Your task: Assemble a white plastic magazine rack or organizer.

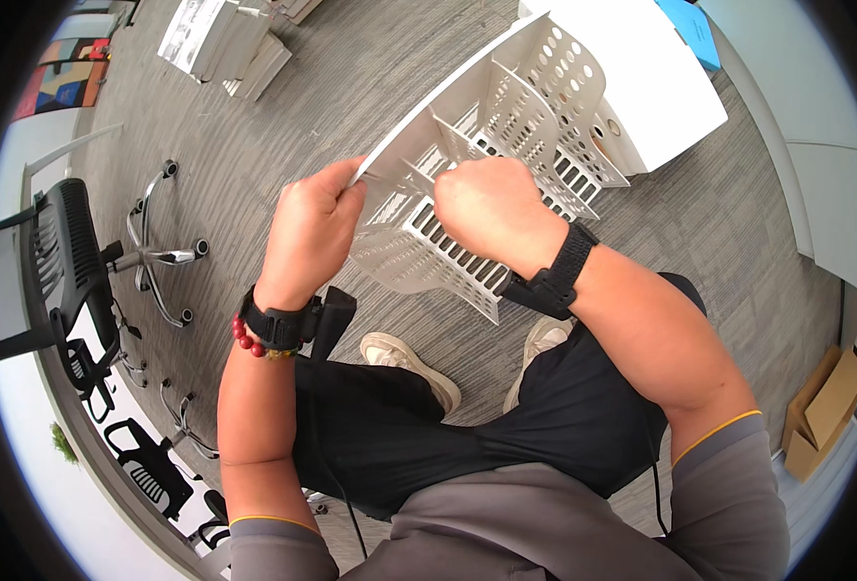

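Observation:
A white plastic file rack [527, 118] is tilted in front of me, above the floor near my shoes. It has slotted strips and several upright dividers with round holes. My left hand [314, 228] pinches the near-left end of its long solid panel, thumb on the inner side. Over the rack's compartments, my right hand [496, 208] is closed in a fist against the nearer dividers. Its fingers are turned away from view, so what they grip is hidden. Both wrists wear black straps; red beads circle the left one.
Beyond the rack stands a white box-like piece [665, 102] with a blue item [691, 34] beside it. Stacked white bundles [220, 44] lie on the floor at far left. Black wheeled office chairs [70, 261] line the left; an open cardboard box [820, 412] sits at right.

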Demonstrator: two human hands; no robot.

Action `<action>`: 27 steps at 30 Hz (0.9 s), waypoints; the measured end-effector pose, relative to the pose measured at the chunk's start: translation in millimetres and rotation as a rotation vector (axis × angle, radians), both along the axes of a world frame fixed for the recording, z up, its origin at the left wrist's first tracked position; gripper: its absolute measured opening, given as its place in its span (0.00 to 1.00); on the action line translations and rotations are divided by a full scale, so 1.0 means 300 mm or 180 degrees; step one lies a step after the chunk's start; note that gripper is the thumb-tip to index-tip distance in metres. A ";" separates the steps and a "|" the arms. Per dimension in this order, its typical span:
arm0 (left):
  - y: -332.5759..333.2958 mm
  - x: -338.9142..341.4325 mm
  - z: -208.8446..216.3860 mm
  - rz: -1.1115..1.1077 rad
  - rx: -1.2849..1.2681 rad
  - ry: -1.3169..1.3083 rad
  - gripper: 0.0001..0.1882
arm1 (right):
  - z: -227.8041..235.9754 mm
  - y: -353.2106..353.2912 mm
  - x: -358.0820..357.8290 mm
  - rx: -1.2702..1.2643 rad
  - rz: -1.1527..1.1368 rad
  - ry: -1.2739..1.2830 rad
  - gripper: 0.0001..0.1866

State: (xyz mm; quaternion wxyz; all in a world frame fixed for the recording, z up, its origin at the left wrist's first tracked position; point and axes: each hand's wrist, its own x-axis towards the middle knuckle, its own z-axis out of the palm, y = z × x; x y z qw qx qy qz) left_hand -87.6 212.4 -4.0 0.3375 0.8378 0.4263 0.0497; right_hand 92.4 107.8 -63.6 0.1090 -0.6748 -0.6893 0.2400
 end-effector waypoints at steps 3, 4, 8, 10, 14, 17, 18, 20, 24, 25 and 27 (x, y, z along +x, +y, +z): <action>0.003 0.024 0.021 0.0031 -0.0106 0.0335 0.15 | -0.007 0.002 -0.014 -0.0122 -0.0053 -0.0014 0.05; 0.005 0.024 0.023 0.0042 -0.0101 0.0338 0.15 | -0.002 0.000 -0.017 -0.0134 0.0040 -0.0027 0.06; 0.009 0.032 0.027 -0.0012 -0.0013 0.0334 0.15 | 0.007 -0.003 -0.033 -0.0102 0.0094 -0.0040 0.05; 0.008 0.036 0.026 -0.0026 0.0020 0.0327 0.15 | 0.013 0.000 -0.038 -0.0241 0.0092 -0.0056 0.06; 0.001 0.039 0.027 -0.0013 0.0114 0.0355 0.15 | -0.009 -0.004 -0.040 -0.0104 0.0028 0.0006 0.06; -0.003 0.036 0.037 -0.0016 0.0096 0.0339 0.15 | -0.004 -0.008 -0.059 -0.0196 0.0039 -0.0017 0.06; -0.004 0.038 0.044 -0.0009 0.0059 0.0317 0.14 | -0.002 -0.010 -0.060 -0.0192 0.0046 -0.0048 0.06; -0.008 0.039 0.048 -0.0048 0.0089 0.0259 0.14 | 0.002 -0.013 -0.058 -0.0176 0.0056 -0.0096 0.06; -0.012 0.029 0.046 -0.0122 0.0176 0.0176 0.14 | -0.016 -0.021 -0.049 -0.0109 0.0138 -0.0026 0.08; -0.013 0.025 0.049 -0.0109 0.0180 0.0168 0.14 | -0.014 -0.022 -0.046 -0.0066 0.0189 0.0046 0.11; -0.013 0.012 0.057 -0.0067 0.0163 0.0127 0.14 | 0.044 -0.019 -0.017 -0.0386 0.0206 0.0142 0.14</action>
